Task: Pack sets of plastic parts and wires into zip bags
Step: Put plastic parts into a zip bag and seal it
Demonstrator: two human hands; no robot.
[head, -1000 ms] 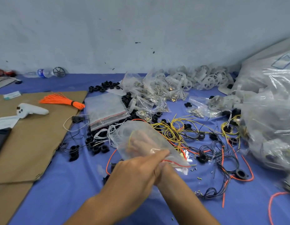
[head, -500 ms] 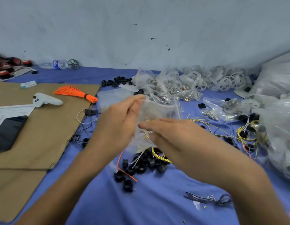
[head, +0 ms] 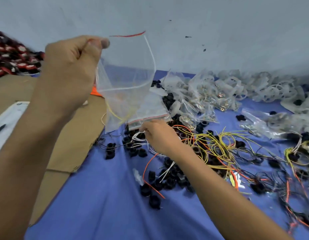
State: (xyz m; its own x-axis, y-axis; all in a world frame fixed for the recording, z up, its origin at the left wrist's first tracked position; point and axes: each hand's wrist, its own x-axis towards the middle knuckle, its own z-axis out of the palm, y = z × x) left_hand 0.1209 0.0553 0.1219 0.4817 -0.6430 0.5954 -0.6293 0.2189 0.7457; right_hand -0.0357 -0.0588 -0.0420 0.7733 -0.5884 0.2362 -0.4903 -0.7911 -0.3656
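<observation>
The left hand (head: 70, 70) pinches up a clear, red-striped bag (head: 127, 70) with yellow wire (head: 115, 115) inside; the right hand (head: 159, 135) curls at white wires (head: 138, 139), grip unclear.

The left hand (head: 70, 66) and the right hand (head: 159, 137) are bare, and each joins a bare forearm. The left forearm (head: 29, 135) looks broad and slightly blurred close to the camera, and the right forearm (head: 219, 184) looks narrower in the view. A short, rounded fingernail (head: 105, 43) shows on one fingertip of the left hand, and deep creases run between its knuckles.
</observation>
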